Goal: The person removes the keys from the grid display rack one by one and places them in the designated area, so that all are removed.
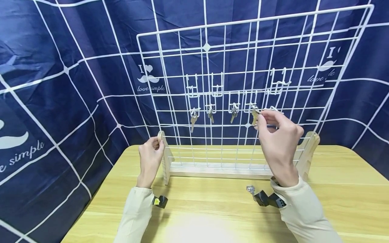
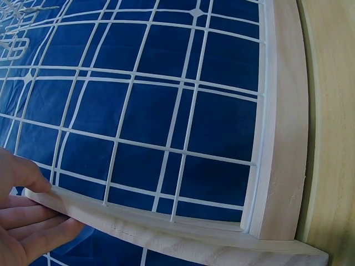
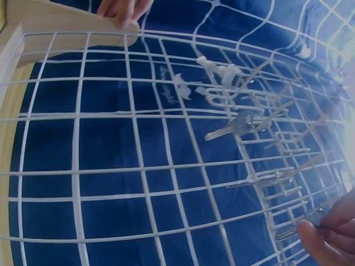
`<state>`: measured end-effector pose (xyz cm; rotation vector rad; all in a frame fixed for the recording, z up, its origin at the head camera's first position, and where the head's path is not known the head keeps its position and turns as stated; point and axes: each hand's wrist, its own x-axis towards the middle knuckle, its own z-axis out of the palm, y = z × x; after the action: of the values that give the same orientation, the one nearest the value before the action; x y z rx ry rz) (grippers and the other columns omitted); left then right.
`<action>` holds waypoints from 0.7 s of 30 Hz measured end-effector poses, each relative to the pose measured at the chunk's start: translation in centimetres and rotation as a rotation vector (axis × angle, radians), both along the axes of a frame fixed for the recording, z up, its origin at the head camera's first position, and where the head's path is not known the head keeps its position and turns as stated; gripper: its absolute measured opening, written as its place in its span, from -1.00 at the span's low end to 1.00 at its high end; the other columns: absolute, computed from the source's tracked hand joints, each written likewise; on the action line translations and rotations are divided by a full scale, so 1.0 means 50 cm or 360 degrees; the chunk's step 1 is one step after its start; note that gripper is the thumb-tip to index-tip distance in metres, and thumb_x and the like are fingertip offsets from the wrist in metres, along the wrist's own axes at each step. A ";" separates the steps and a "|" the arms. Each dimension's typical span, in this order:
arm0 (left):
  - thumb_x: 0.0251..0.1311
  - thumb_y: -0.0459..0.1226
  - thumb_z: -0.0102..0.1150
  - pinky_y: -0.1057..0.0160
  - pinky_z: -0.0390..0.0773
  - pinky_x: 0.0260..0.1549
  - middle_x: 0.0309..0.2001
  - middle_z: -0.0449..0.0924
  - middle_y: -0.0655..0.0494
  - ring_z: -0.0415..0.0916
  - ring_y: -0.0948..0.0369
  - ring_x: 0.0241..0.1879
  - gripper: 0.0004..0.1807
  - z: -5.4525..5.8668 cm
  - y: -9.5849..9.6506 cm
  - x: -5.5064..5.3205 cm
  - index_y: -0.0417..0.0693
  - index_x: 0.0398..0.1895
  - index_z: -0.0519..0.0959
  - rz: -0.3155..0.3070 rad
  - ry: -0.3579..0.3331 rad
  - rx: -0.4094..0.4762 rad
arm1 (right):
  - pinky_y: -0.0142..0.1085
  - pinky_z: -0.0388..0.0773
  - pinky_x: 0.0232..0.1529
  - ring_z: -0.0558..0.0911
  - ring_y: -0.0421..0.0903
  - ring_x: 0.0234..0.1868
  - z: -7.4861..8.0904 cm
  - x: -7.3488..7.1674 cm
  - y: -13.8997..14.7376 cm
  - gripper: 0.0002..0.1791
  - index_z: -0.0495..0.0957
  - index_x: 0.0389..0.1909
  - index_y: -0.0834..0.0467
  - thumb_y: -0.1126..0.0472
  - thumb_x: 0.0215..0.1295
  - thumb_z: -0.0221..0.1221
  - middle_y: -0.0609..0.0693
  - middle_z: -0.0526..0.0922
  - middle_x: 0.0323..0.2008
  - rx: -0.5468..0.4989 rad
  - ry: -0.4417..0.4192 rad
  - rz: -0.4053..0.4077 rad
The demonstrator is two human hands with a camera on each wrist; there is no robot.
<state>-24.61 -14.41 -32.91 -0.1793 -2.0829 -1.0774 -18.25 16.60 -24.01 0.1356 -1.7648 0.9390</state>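
My right hand (image 1: 279, 140) is raised to the white wire rack (image 1: 229, 25) and pinches a brass-coloured key (image 1: 254, 118) between thumb and fingertips, right at a white hook. In the right wrist view the blade of this key (image 3: 291, 228) sticks out past the thumb. My left hand (image 1: 151, 157) grips the upper end of the rack's left wooden foot (image 1: 165, 157). Its thumb lies on one side of the wood and its fingers on the other, as the left wrist view shows. Three more keys hang on hooks left of my right hand, the nearest a dark key (image 1: 233, 114).
Another key (image 1: 250, 189) lies on the wooden table (image 1: 194, 202), beside the black wrist camera (image 1: 262, 198) on my right arm. Further white hooks (image 1: 192, 91) are on the rack's upper wires. A blue patterned cloth (image 1: 91, 33) stands behind and to the left.
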 end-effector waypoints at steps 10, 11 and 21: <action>0.10 -0.48 0.17 0.03 0.67 -0.37 -0.38 0.68 -0.28 0.70 -0.04 -0.38 -0.85 -0.001 -0.001 0.000 -0.49 -0.32 0.63 -0.0017 0.0016 0.0005 | -0.73 0.45 -0.38 0.53 -0.65 -0.41 0.009 0.013 -0.001 -0.83 0.69 -0.26 0.35 0.33 0.24 0.20 0.20 0.73 -0.40 0.0003 0.0126 0.0067; 0.10 -0.48 0.17 0.03 0.67 -0.37 -0.38 0.68 -0.29 0.70 -0.04 -0.38 -0.84 -0.001 -0.001 0.000 -0.49 -0.32 0.63 -0.0019 0.0016 0.0006 | -0.73 0.46 -0.38 0.54 -0.64 -0.42 0.011 0.014 -0.001 -0.83 0.68 -0.26 0.36 0.33 0.24 0.20 0.20 0.73 -0.40 0.0002 0.0141 0.0075; 0.10 -0.47 0.16 0.02 0.67 -0.35 -0.37 0.68 -0.29 0.70 -0.06 -0.36 -0.83 0.001 0.000 0.002 -0.48 -0.30 0.63 -0.0011 -0.0014 0.0013 | -0.69 0.49 -0.33 0.60 -0.55 -0.40 0.022 0.033 -0.002 -0.83 0.69 -0.24 0.34 0.33 0.23 0.22 0.15 0.74 -0.33 -0.0039 0.0184 0.0071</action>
<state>-24.51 -14.41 -32.85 -0.1779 -2.0865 -1.0925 -16.60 16.51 -22.90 0.2101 -1.6494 0.9657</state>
